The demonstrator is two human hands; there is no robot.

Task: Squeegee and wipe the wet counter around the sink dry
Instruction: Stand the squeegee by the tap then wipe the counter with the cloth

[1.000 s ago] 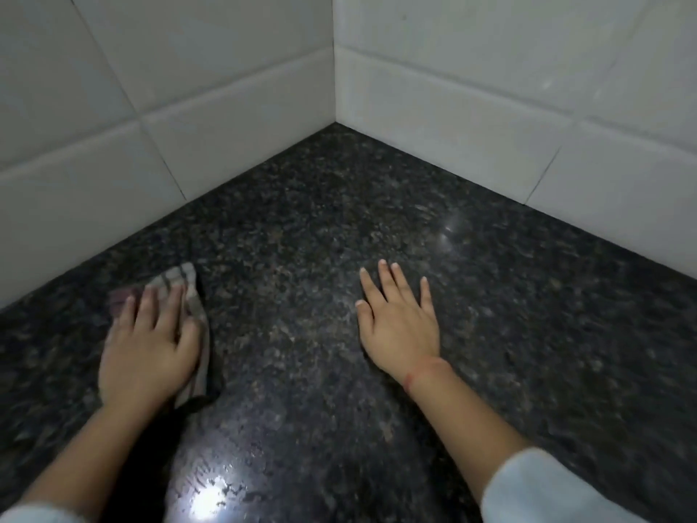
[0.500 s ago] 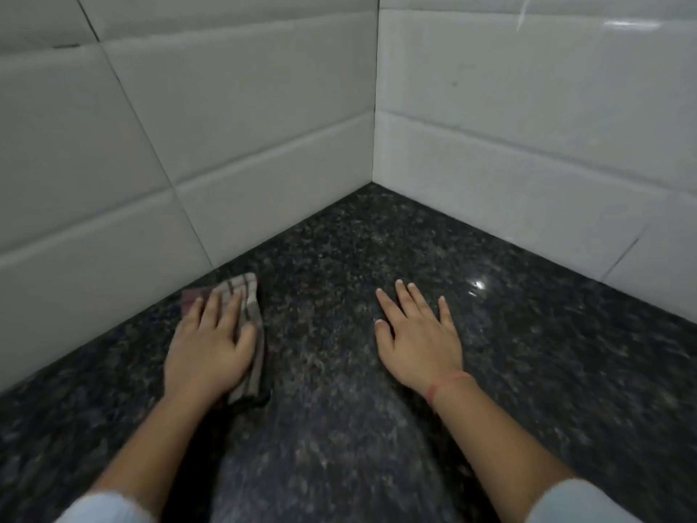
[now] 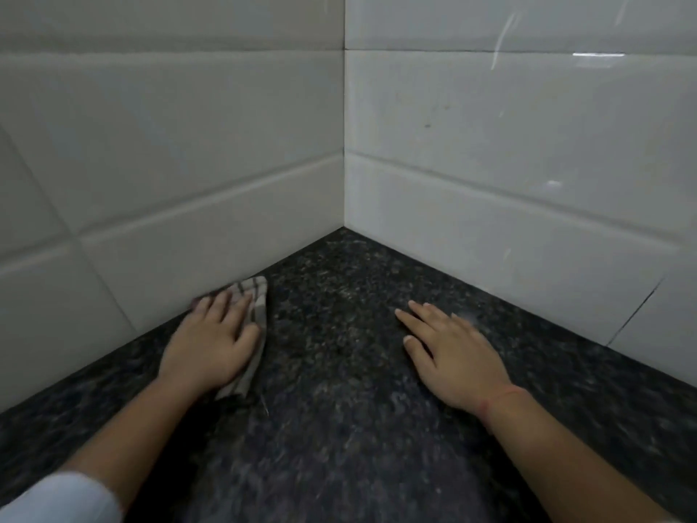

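Dark table [image 3: 339,402] in a tiled corner [image 3: 344,235] — left hand [image 3: 211,345] flat on the cloth [image 3: 257,293], right hand [image 3: 452,356] flat, empty. The cloth may miss the wall [image 3: 188,254] seam, leaving damp.

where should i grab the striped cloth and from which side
Probably by its exposed long edge, the strip of striped cloth showing beside the left hand, pinched from the open counter side. It lies flat, the hand's straight fingers cover its middle, and its other side sits close against the tiled wall, leaving little room there.
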